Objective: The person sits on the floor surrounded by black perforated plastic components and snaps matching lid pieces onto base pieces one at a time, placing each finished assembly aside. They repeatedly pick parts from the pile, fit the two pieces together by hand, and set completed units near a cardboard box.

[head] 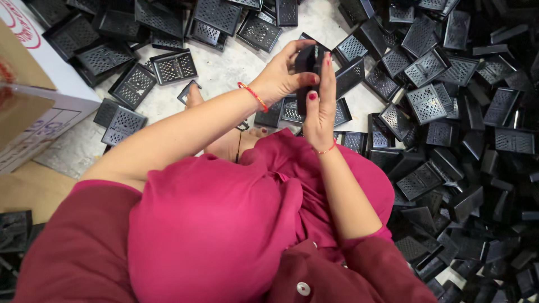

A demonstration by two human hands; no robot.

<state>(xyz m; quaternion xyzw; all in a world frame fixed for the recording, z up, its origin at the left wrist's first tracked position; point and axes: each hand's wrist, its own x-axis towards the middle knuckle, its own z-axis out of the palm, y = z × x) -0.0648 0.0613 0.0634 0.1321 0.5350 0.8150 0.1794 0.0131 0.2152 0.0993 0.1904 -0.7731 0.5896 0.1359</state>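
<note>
Both my hands are raised over my lap and close on one black plastic part [307, 63], a small boxy piece held upright. My left hand [279, 76] grips it from the left, thumb and fingers wrapped around its upper edge. My right hand [321, 104] presses flat against its right side, fingers pointing up. Part of the piece is hidden between my palms. A red thread bracelet sits on my left wrist, a thin one on the right. My pink clothing [224, 219] fills the lower middle of the view.
Several black perforated plastic trays lie scattered on the pale floor [224, 67] at the top and piled thick on the right [449, 101]. A cardboard box [28, 106] stands at the left. My bare foot [193, 96] rests on the floor ahead.
</note>
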